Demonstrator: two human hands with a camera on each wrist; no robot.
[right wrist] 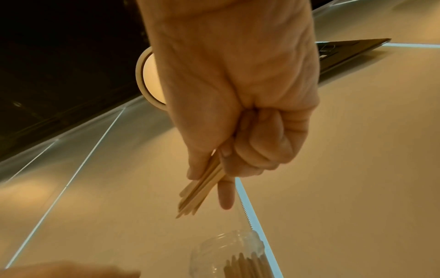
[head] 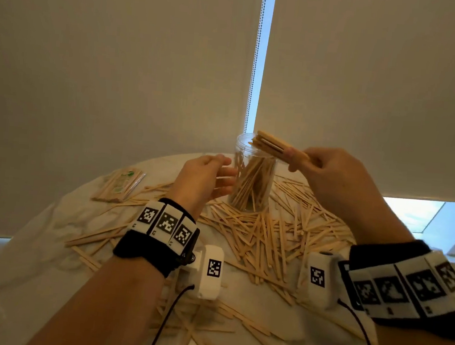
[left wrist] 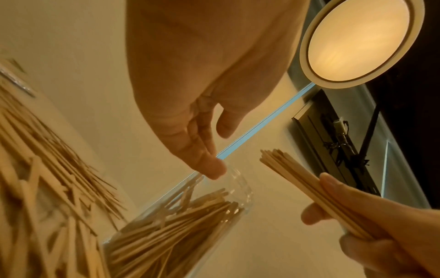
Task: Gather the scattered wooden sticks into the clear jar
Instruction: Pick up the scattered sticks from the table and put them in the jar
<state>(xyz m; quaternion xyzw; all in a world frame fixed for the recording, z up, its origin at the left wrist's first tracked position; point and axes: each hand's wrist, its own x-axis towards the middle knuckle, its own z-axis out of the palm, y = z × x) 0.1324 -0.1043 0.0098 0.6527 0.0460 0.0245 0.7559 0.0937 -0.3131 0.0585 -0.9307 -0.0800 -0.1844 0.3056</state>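
A clear jar (head: 252, 174) holding several wooden sticks stands upright at the back of the round white table (head: 31, 264). My right hand (head: 331, 179) grips a bundle of sticks (head: 274, 146), whose free ends hang over the jar's rim. The right wrist view shows the bundle (right wrist: 202, 191) pinched between thumb and curled fingers of the right hand (right wrist: 238, 112), above the jar (right wrist: 228, 254). My left hand (head: 206, 178) is empty, its fingers nearly straight beside the jar's left wall. In the left wrist view a fingertip (left wrist: 214, 169) is at the jar (left wrist: 190, 216) rim. Many loose sticks (head: 264, 237) litter the table around the jar.
A wrapped packet of sticks (head: 121, 183) lies at the table's back left. Roller blinds with a bead chain (head: 256, 64) hang close behind the jar. More sticks lie near the table's front edge (head: 206, 323). A round ceiling lamp (left wrist: 357, 37) shows overhead.
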